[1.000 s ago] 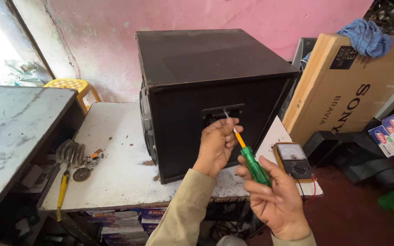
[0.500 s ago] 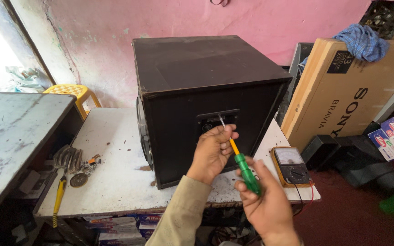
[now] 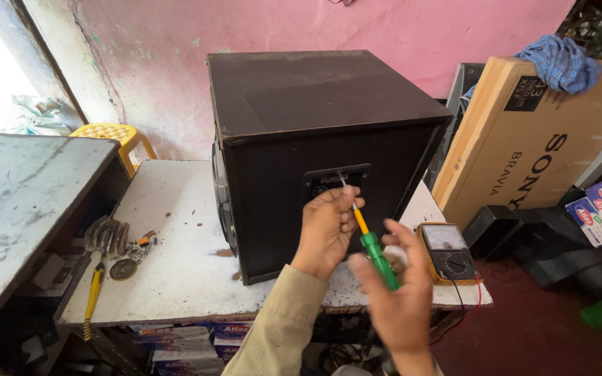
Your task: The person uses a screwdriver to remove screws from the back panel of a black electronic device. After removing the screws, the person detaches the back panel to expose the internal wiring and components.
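A green-handled screwdriver (image 3: pixel 374 254) is clasped by the right hand (image 3: pixel 395 299) and pinched at its shaft by the left hand (image 3: pixel 327 230) against a black speaker box (image 3: pixel 315 139) on the counter (image 3: pixel 168 257).

- Your screwdriver (image 3: pixel 377 259): green handle, yellow shank.
- Speaker cabinet (image 3: pixel 318 150), centre frame: black.
- Meter (image 3: pixel 449 253), right of your hands: yellow case, black dial.
- Stool (image 3: pixel 116 134), upper left: yellow lattice top.
- Cloth (image 3: pixel 559 63), upper right: blue check.
- Wall (image 3: pixel 384 28): pink.
- Table (image 3: pixel 175 264): white, stained.
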